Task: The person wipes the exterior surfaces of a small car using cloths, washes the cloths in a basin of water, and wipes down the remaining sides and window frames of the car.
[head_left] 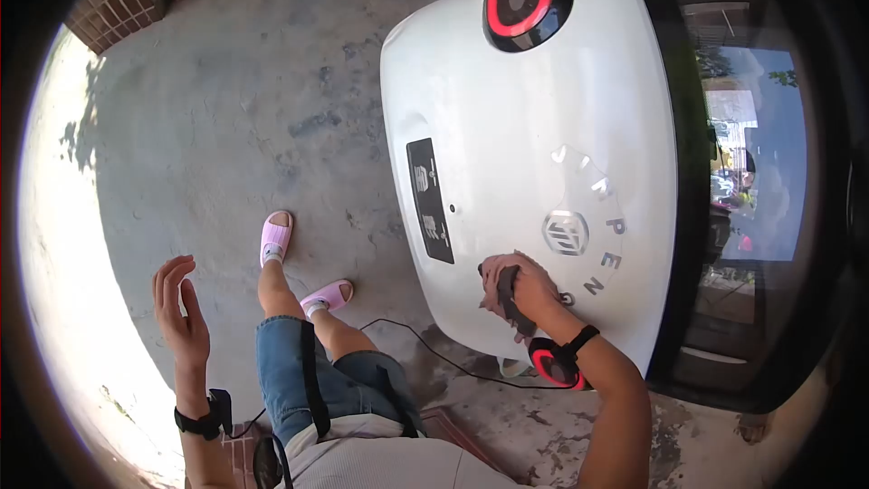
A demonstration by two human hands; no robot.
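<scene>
My right hand (528, 288) presses a crumpled grey-brown cloth (514, 310) against the white tailgate (489, 127) of a car, beside the round metal emblem (566, 233) and its arc of silver letters. Part of the cloth hangs down below the fingers. Beneath that wrist is the lower red-ringed tail light (554, 362), partly covered by the forearm. My left hand (181, 308) is held out in the air over the ground, fingers loosely curved and thumb apart, touching nothing. Each wrist wears a black band.
The dark licence plate panel (430, 201) lies left of the emblem, and another tail light (519, 2) is at the top. The rear window (751, 154) reflects sky. A black cable (453, 367) runs across. My pink slippers (276, 234) stand on the concrete ground (226, 109).
</scene>
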